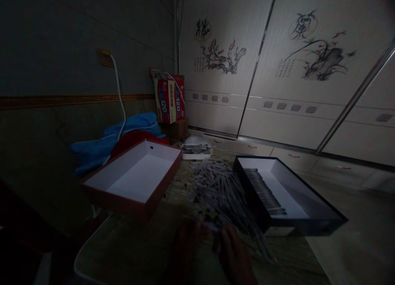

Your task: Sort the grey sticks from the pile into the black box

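Low in the dim view, my left hand and my right hand are close together over the near part of the table. A slim, pale pen spans the gap between them, its ends pinched in the fingers of both hands. Shadow hides the finer details of the fingertips. Just beyond lies a large loose pile of similar pens, with small dark pieces at its near edge. To the right, a black box with a white inside holds a neat row of pens along its left side.
On the left, a red-brown box with a white inside sits at the table edge. A white tray of pens stands at the back. Behind are blue cloth, a red carton and a hanging white cable.
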Demonstrator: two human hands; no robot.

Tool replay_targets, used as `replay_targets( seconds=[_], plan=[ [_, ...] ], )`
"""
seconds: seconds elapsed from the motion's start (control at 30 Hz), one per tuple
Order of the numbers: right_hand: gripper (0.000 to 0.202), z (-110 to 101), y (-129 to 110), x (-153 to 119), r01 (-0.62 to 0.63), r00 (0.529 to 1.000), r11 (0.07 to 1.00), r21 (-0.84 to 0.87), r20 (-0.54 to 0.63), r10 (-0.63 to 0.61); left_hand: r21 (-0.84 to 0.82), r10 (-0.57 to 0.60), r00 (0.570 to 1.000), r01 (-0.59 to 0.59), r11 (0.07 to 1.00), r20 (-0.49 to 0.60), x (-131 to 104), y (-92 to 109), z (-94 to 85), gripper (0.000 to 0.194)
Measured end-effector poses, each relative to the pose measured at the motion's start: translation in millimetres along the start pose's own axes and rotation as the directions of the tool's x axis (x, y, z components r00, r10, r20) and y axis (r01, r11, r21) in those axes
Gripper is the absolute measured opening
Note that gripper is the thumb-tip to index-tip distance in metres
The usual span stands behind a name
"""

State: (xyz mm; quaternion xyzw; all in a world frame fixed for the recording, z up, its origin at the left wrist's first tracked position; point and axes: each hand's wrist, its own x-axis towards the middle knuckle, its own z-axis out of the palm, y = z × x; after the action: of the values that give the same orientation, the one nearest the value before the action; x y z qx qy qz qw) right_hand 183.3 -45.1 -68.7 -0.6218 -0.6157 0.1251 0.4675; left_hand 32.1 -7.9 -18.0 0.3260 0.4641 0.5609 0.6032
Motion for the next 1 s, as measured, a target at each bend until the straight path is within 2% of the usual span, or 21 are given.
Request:
replay_targets(
  seconds=[0.1,0.3,0.4,0.53,0.7,0.77,0.87,0.93,1.0],
  plan=[
    [0.041,-6,4,5,0.058,0.996,0.997,-0.055,0.075,-0.054,0.049,0.001,1.0,-0.002,0.999,0.018,-4,6,1.2,0.037],
    [0.046,-10,5,4,0.035,0.999,0.999,-0.036,0.002,-0.035,0.078,0.018,1.0,-0.019,0.997,0.011,-10,12,5.1,0.038],
    [0.046,-10,-4,4,-0.039,0.999,0.999,0.026,-0.026,0.04,0.057,0.015,1.0,-0.016,0.998,0.003,-6,9,4.5,0.04],
    [0.049,-15,-17,9,-0.162,0.981,0.979,0.121,-0.091,0.173,-0.06,-0.05,0.997,0.047,0.997,-0.058,1,4,-0.9,0.037],
    [0.038,-30,-29,23,-0.247,0.954,0.957,0.151,-0.137,0.268,-0.139,-0.089,0.991,0.075,0.987,-0.097,4,4,-5.6,0.035],
    [0.03,-36,-31,30,-0.22,0.967,0.973,0.071,-0.114,0.227,-0.158,-0.096,0.99,0.079,0.984,-0.104,3,4,-5.3,0.035],
    [0.018,-39,-31,39,-0.094,0.995,0.981,-0.171,0.022,0.099,-0.143,-0.083,0.991,0.068,0.987,-0.102,2,5,-4.3,0.034],
    [0.017,-36,-32,42,-0.019,0.993,0.955,-0.297,0.103,0.052,-0.119,-0.083,0.991,0.07,0.99,-0.106,2,6,-4.1,0.031],
    [0.019,-32,-34,43,0.039,0.985,0.934,-0.355,0.172,0.024,-0.113,-0.086,0.991,0.074,0.991,-0.105,3,6,-4.0,0.029]
  ],
)
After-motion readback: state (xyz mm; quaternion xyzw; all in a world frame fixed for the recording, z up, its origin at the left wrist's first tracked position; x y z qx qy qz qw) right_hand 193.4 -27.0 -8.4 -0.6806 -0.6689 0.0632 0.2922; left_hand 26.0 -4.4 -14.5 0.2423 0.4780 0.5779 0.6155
